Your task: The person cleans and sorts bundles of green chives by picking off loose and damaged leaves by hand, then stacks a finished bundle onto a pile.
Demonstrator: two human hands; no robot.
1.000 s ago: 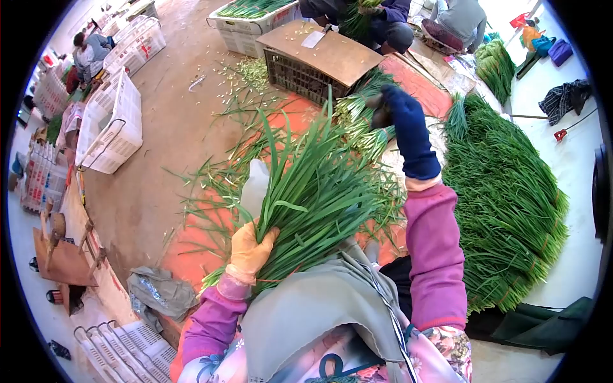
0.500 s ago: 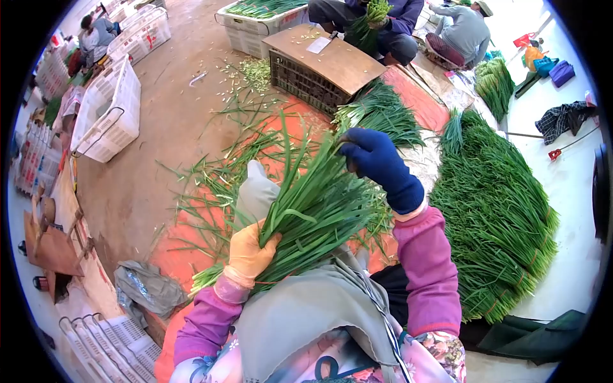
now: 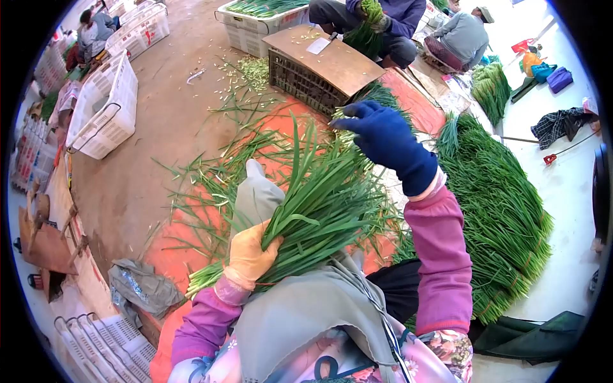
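Observation:
My left hand (image 3: 252, 253), in an orange glove, is wrapped round a bunch of long green leafy stalks (image 3: 319, 210). Pale stalk ends stick out at its lower left, and the leaves fan out to the upper right over my lap. My right hand (image 3: 383, 143), in a dark blue glove, is raised above the leaf tips and apart from the bunch. Its fingers are partly spread with nothing visible between them. Behind it, a tied pile of stalks (image 3: 380, 96) is partly hidden. Loose leaves (image 3: 198, 198) lie scattered on the orange sheet (image 3: 167, 252).
A large heap of green bundles (image 3: 498, 210) lies at the right. Ahead stands a black crate (image 3: 300, 80) with a board (image 3: 325, 54) on top. White crates (image 3: 105, 108) stand at the left. Beyond the board, a person (image 3: 402, 25) holds greens; another person (image 3: 463, 38) sits farther right.
My right hand has moved from the leaf tips up and slightly right, away from the bunch, and its fingers have spread. My left hand keeps its hold.

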